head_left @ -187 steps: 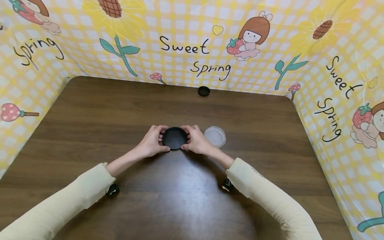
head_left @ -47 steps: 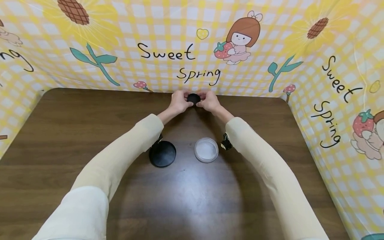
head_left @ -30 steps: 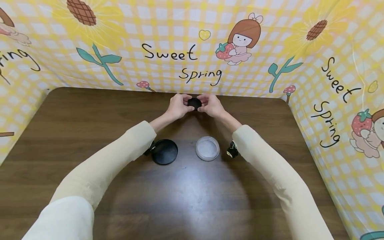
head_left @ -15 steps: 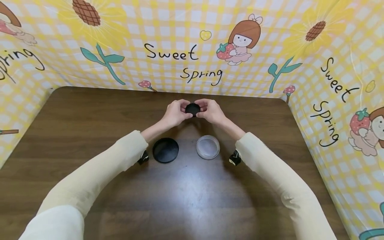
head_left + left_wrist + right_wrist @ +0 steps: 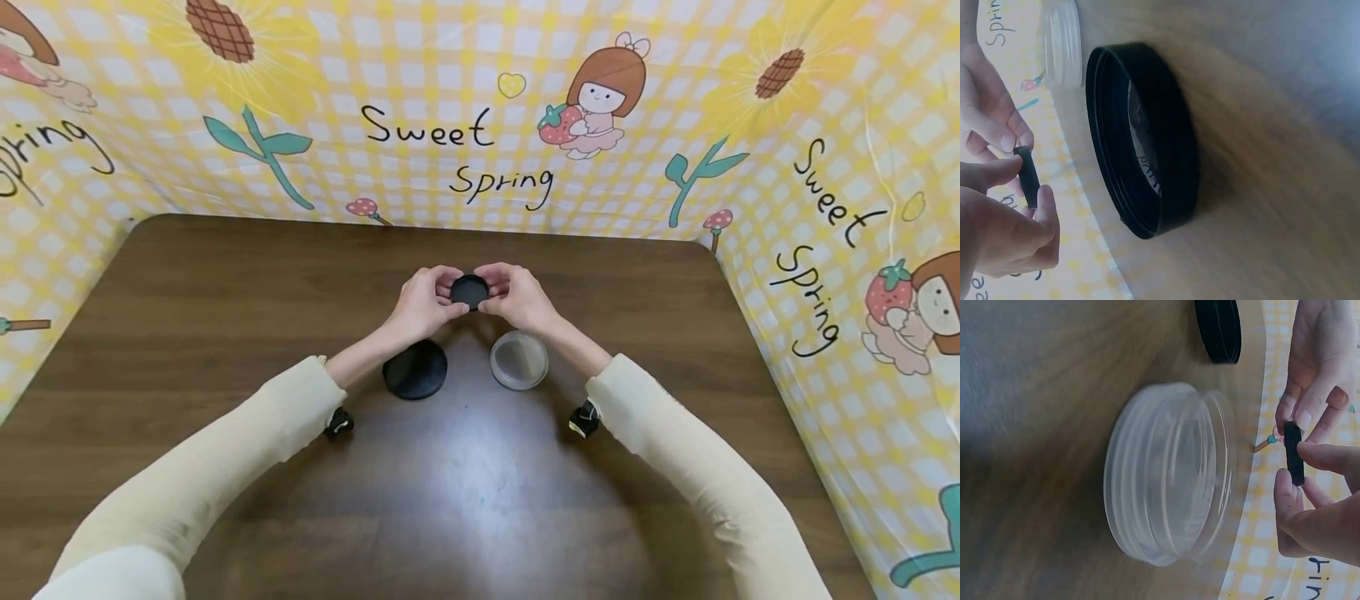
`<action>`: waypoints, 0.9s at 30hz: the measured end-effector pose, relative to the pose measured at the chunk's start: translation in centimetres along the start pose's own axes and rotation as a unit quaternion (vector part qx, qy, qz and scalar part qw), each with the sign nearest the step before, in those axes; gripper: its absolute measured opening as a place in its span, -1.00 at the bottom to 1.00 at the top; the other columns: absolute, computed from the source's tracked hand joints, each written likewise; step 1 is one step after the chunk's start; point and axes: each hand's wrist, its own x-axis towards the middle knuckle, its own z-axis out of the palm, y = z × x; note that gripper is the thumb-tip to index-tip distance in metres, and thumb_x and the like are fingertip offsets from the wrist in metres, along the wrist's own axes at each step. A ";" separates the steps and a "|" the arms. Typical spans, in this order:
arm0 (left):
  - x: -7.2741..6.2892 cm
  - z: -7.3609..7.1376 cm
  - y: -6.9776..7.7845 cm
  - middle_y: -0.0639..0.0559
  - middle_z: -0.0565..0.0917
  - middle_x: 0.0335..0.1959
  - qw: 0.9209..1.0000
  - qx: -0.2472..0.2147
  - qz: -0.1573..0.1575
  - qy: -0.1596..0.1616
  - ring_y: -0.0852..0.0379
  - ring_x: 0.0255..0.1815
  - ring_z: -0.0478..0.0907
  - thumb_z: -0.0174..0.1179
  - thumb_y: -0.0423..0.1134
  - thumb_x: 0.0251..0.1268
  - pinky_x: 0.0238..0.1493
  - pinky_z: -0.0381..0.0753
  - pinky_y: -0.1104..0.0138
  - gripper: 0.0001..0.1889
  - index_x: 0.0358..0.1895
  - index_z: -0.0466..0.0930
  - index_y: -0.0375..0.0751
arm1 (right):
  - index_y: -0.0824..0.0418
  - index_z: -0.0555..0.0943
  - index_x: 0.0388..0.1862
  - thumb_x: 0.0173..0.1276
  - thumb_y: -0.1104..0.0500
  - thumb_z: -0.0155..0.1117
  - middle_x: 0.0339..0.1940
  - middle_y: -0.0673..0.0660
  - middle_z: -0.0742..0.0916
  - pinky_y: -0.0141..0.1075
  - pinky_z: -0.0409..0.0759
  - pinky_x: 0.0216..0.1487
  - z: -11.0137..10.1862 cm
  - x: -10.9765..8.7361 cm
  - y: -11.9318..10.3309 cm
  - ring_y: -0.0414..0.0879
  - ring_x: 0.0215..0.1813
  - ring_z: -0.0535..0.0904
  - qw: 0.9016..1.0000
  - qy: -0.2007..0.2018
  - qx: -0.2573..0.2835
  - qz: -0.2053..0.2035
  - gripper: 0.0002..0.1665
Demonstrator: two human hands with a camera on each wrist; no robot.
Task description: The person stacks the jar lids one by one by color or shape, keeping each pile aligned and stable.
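Note:
Between both hands is a small round black lid (image 5: 469, 292) with a low raised rim, held above the far middle of the table. My left hand (image 5: 422, 306) pinches its left side with thumb and fingers; my right hand (image 5: 522, 298) pinches the right side. Edge-on, the black lid (image 5: 1027, 178) looks thin in the left wrist view. Nearer the person lies a larger black lid (image 5: 415, 369), hollow side up, beside the left wrist. Right of it, a clear round plastic container (image 5: 519, 361) stands with its top uncovered, shown close in the right wrist view.
The brown wooden table (image 5: 450, 500) ends at a yellow checked cloth wall (image 5: 420, 183) at the back, with more cloth along both sides. A small black camera is strapped below each sleeve (image 5: 277, 408).
Both hands earlier held the larger black lid, now lying on the table. They then gripped the small black lid at the back edge and have brought it nearer the person.

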 end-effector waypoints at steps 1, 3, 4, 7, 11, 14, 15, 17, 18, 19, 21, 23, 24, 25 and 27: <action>-0.2 -0.1 0.0 -0.27 0.48 -0.02 1.000 -0.001 -0.002 -0.001 -0.08 -0.07 0.54 0.37 -0.41 0.11 0.01 0.58 0.20 -0.50 0.15 0.47 -0.42 | 0.35 0.52 0.18 0.17 0.47 0.35 0.02 0.25 0.62 -0.24 0.56 0.00 0.1 -0.1 0.0 0.05 -0.05 0.55 1.000 -0.002 0.001 -0.001 -0.45; -0.6 -0.3 -0.1 -0.27 0.46 -0.01 1.000 -0.002 -0.003 -0.002 -0.08 -0.07 0.54 0.37 -0.42 0.12 0.02 0.58 0.20 -0.50 0.15 0.47 -0.42 | 0.35 0.52 0.17 0.16 0.47 0.35 0.01 0.24 0.63 -0.25 0.57 -0.01 0.4 -0.3 -0.1 0.05 -0.05 0.56 1.000 -0.001 0.003 -0.005 -0.45; -0.8 -0.4 -0.1 -0.27 0.46 -0.01 1.000 -0.002 -0.003 -0.003 -0.08 -0.07 0.54 0.37 -0.42 0.12 0.01 0.58 0.20 -0.50 0.15 0.47 -0.42 | 0.35 0.53 0.17 0.16 0.47 0.35 0.00 0.24 0.63 -0.25 0.57 -0.02 0.6 -0.4 -0.1 0.04 -0.06 0.56 1.000 -0.001 0.005 -0.007 -0.46; -1.6 -0.9 0.0 -0.28 0.45 -0.02 1.000 -0.002 -0.005 -0.001 -0.08 -0.08 0.54 0.37 -0.42 0.12 0.00 0.59 0.20 -0.50 0.15 0.47 -0.42 | 0.34 0.53 0.17 0.16 0.47 0.36 -0.02 0.24 0.62 -0.26 0.57 -0.01 1.2 -0.7 -0.4 0.04 -0.06 0.57 1.000 -0.001 0.008 -0.012 -0.46; -2.9 -1.6 -0.2 -0.29 0.44 -0.03 1.000 0.001 -0.011 0.002 -0.10 -0.09 0.55 0.37 -0.43 0.10 -0.03 0.61 0.19 -0.49 0.15 0.47 -0.44 | 0.32 0.52 0.18 0.17 0.44 0.37 -0.02 0.23 0.60 -0.28 0.58 -0.01 2.3 -1.2 -0.9 0.02 -0.05 0.57 1.000 -0.009 -0.008 -0.020 -0.45; -3.9 -1.9 -0.6 -0.30 0.46 -0.04 1.000 0.009 -0.012 -0.002 -0.11 -0.10 0.56 0.38 -0.43 0.09 -0.04 0.61 0.17 -0.50 0.14 0.48 -0.44 | 0.30 0.53 0.17 0.16 0.43 0.39 -0.02 0.21 0.57 -0.30 0.58 -0.03 3.2 -1.7 -1.1 0.01 -0.06 0.56 1.000 -0.012 -0.022 -0.018 -0.45; -4.2 -2.0 -0.7 -0.30 0.46 -0.05 1.000 0.013 -0.012 -0.004 -0.10 -0.11 0.56 0.39 -0.42 0.09 -0.04 0.61 0.16 -0.50 0.13 0.48 -0.44 | 0.29 0.53 0.16 0.16 0.42 0.39 -0.01 0.21 0.56 -0.30 0.58 -0.03 3.5 -1.9 -1.2 0.00 -0.06 0.56 1.000 -0.013 -0.024 -0.016 -0.45; -4.7 -2.3 -0.9 -0.28 0.48 -0.06 1.000 0.020 -0.014 -0.010 -0.10 -0.12 0.56 0.40 -0.40 0.09 -0.05 0.61 0.15 -0.51 0.12 0.49 -0.43 | 0.30 0.54 0.15 0.15 0.43 0.40 -0.02 0.21 0.55 -0.33 0.59 -0.04 4.1 -2.1 -1.3 0.00 -0.07 0.56 0.999 -0.015 -0.026 -0.014 -0.45; -5.0 -2.4 -1.0 -0.28 0.48 -0.06 1.000 0.022 -0.015 -0.014 -0.09 -0.12 0.57 0.40 -0.40 0.09 -0.05 0.62 0.15 -0.51 0.11 0.49 -0.42 | 0.30 0.54 0.14 0.14 0.44 0.40 -0.03 0.21 0.54 -0.34 0.59 -0.05 4.4 -2.3 -1.4 0.00 -0.08 0.56 0.999 -0.016 -0.026 -0.013 -0.46; -5.3 -2.5 -1.1 -0.28 0.49 -0.07 0.999 0.024 -0.015 -0.017 -0.09 -0.13 0.57 0.40 -0.40 0.09 -0.06 0.62 0.15 -0.52 0.11 0.50 -0.42 | 0.31 0.54 0.14 0.14 0.45 0.40 -0.03 0.22 0.54 -0.35 0.59 -0.06 4.6 -2.4 -1.5 0.00 -0.08 0.57 0.999 -0.018 -0.025 -0.014 -0.46; -5.8 -2.8 -1.3 -0.27 0.50 -0.08 0.999 0.023 -0.019 -0.019 -0.08 -0.14 0.58 0.41 -0.40 0.08 -0.07 0.63 0.16 -0.52 0.10 0.50 -0.41 | 0.32 0.54 0.13 0.13 0.46 0.40 -0.04 0.24 0.52 -0.37 0.60 -0.07 5.2 -2.7 -1.7 0.01 -0.09 0.57 0.999 -0.024 -0.021 -0.017 -0.45; -6.4 -3.1 -1.5 -0.26 0.51 -0.09 0.999 0.020 -0.021 -0.018 -0.08 -0.15 0.59 0.41 -0.42 0.07 -0.08 0.63 0.17 -0.52 0.09 0.50 -0.42 | 0.33 0.54 0.13 0.12 0.47 0.41 -0.05 0.24 0.51 -0.38 0.60 -0.08 5.7 -2.9 -1.8 0.01 -0.09 0.57 0.999 -0.030 -0.016 -0.019 -0.45; -6.6 -3.2 -1.6 -0.26 0.52 -0.10 0.999 0.017 -0.022 -0.018 -0.08 -0.16 0.59 0.41 -0.42 0.06 -0.09 0.64 0.17 -0.51 0.09 0.49 -0.41 | 0.32 0.54 0.13 0.12 0.46 0.41 -0.05 0.23 0.51 -0.37 0.60 -0.07 5.9 -3.1 -1.9 0.00 -0.09 0.57 0.999 -0.032 -0.015 -0.019 -0.45; -6.9 -3.3 -1.7 -0.26 0.53 -0.11 0.999 0.016 -0.023 -0.017 -0.08 -0.16 0.59 0.42 -0.43 0.05 -0.09 0.64 0.17 -0.51 0.09 0.49 -0.41 | 0.31 0.54 0.13 0.12 0.46 0.42 -0.06 0.23 0.51 -0.37 0.60 -0.07 6.1 -3.2 -2.0 0.00 -0.10 0.57 0.999 -0.033 -0.016 -0.020 -0.45; -7.4 -3.4 -1.8 -0.26 0.53 -0.12 1.000 0.011 -0.023 -0.016 -0.08 -0.16 0.60 0.42 -0.44 0.04 -0.08 0.64 0.18 -0.51 0.08 0.49 -0.41 | 0.30 0.55 0.13 0.12 0.44 0.43 -0.06 0.22 0.52 -0.34 0.60 -0.05 6.4 -3.4 -2.1 -0.01 -0.10 0.56 0.999 -0.033 -0.020 -0.021 -0.45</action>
